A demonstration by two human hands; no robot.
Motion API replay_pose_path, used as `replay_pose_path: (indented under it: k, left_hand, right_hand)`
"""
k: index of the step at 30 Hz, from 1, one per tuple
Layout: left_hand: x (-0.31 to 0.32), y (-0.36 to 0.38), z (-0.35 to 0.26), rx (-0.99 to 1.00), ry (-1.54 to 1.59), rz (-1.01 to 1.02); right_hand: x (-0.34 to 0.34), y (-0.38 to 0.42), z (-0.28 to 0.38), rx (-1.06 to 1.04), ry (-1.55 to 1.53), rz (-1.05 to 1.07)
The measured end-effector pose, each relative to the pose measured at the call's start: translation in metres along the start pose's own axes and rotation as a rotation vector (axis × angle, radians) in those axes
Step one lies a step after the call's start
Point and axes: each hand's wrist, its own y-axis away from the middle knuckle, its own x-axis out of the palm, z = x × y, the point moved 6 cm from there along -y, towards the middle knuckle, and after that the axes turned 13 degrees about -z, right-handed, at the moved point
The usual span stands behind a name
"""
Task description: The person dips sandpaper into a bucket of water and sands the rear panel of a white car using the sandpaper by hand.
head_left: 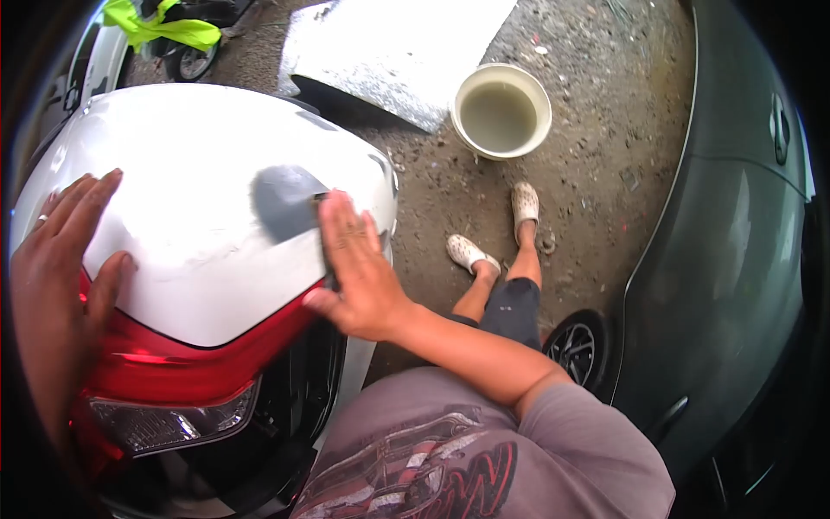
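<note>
A white vehicle body panel [190, 190] curves in front of me, with a grey patch [284, 201] on it and smaller grey areas near its far edge. My right hand [359, 281] lies on the panel beside this patch, fingers stretched and pressed together. A dark, thin piece [320, 198] peeks out at its fingertips; most of it is hidden under the hand. On the left, my left hand [65, 242] is open at the panel's edge, fingers apart, a ring on one finger. Below the panel run a red lamp strip [173, 368] and a clear lens [173, 424].
A cream bucket [545, 112] of cloudy water stands on the dirt ground. Beside it lies a silvery sheet [389, 60]. A dark car [735, 259] is close on my right. Bright yellow cloth [173, 33] hangs by a wheel at the upper left.
</note>
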Motion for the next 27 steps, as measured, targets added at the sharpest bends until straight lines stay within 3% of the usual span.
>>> replay_pose_path:
  k: [2,5,8,10,12,16,18,21,23,24,26,27]
  left_hand:
    - [0.0,0.001,-0.001,-0.006,-0.033,0.037]
    - [0.001,-0.002,-0.003,0.024,0.052,-0.029]
    - [-0.002,-0.005,-0.001,-0.003,0.08,-0.08]
    - [0.002,-0.004,0.001,-0.126,0.105,0.081]
    - [0.002,-0.003,0.002,-0.166,0.125,0.123]
    - [0.012,0.0,0.01,-0.13,0.168,0.055]
    - [0.012,-0.005,0.011,-0.114,0.159,0.071]
    - [0.001,-0.004,0.005,-0.111,0.141,0.089]
    - [0.001,-0.003,0.0,-0.091,0.153,0.076]
    - [0.002,-0.001,0.0,-0.097,0.135,0.05]
    - [0.007,0.0,0.002,-0.097,0.118,0.033]
    - [0.009,0.0,0.007,-0.131,0.136,0.039]
  right_hand:
    - [0.005,0.005,0.0,0.039,-0.069,-0.003]
    - [-0.005,-0.018,0.077,-0.21,-0.158,0.037]
    - [0.0,-0.01,0.039,-0.239,0.013,0.079]
    - [0.003,0.002,-0.03,0.025,-0.013,0.04]
    - [0.005,0.0,-0.023,0.057,-0.098,-0.046]
    - [-0.001,-0.016,0.091,-0.34,-0.141,0.119]
    - [0.006,-0.011,0.072,-0.371,-0.024,0.095]
    - [0.0,-0.009,-0.012,0.015,-0.009,0.007]
    - [0.005,-0.002,-0.02,0.005,-0.021,-0.031]
    - [0.006,-0.006,-0.001,-0.008,-0.026,-0.052]
    - [-0.002,-0.013,0.064,-0.242,-0.077,-0.007]
    - [-0.003,-0.011,0.073,-0.22,-0.141,0.008]
